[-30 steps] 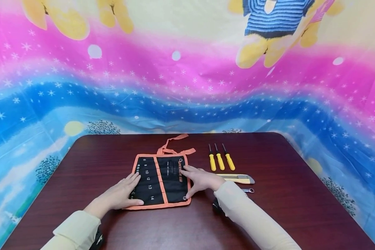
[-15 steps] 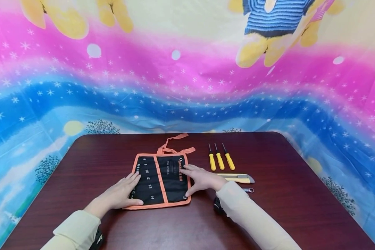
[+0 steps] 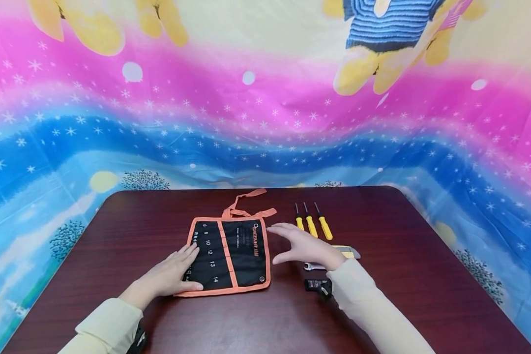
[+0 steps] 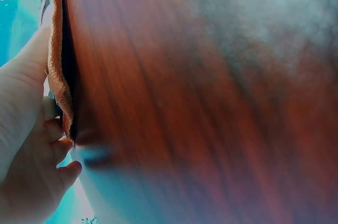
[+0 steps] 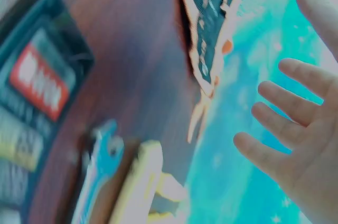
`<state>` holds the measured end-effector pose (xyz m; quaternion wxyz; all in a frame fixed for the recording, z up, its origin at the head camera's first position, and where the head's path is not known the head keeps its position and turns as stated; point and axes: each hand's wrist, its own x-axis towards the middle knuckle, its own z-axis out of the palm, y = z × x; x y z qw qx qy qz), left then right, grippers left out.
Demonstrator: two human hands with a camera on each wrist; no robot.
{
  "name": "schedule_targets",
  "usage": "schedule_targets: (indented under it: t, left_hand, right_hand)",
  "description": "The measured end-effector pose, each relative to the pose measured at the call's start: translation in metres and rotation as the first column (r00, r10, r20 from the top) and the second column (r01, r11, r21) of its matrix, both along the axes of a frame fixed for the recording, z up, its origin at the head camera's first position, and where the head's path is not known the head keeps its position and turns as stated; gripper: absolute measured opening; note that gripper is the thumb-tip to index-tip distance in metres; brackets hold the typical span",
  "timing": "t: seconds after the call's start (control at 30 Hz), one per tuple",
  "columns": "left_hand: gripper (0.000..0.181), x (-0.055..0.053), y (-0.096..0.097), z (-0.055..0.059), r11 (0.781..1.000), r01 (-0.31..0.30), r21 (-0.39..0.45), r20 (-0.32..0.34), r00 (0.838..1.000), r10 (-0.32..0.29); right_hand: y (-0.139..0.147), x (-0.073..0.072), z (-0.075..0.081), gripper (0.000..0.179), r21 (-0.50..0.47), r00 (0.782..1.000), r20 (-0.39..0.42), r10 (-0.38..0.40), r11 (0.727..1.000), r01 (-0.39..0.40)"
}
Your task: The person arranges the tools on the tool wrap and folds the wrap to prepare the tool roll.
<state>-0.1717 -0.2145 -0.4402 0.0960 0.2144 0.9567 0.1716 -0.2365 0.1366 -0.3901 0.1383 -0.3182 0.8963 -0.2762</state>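
Pressing flat with our left hand (image 3: 170, 276), fingers straight, we pin the lower-left corner of the black, orange-trimmed tool roll (image 3: 230, 255) at frame centre on the table (image 3: 425, 275). Our right hand (image 3: 305, 246) hovers open just right of it, holding nothing, above a small wrench (image 3: 313, 267) and near three yellow-handled screwdrivers (image 3: 311, 223).

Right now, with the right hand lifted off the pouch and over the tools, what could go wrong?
The open right hand hovers above the yellow utility knife and small silver wrench; a careless reach might brush the knife or knock the wrench. Only the left hand presses the black orange-trimmed tool pouch, so it may slide on the dark wooden table.
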Motion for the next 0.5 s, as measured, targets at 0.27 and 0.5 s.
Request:
schedule_targets:
  t: [0.27,0.5]
  left_hand:
    - [0.098,0.001,0.0,0.001,1.0,-0.006,0.002,0.002,1.0,0.006]
    - [0.097,0.002,-0.001,0.001,1.0,-0.003,0.003,-0.013,1.0,0.003]
  right_hand:
    - [0.029,0.006,0.015,0.08,-0.067,0.999,-0.014,-0.051,0.997,0.05]
    - [0.05,0.009,0.018,0.079,-0.085,0.993,-0.059,-0.099,0.992,0.093]
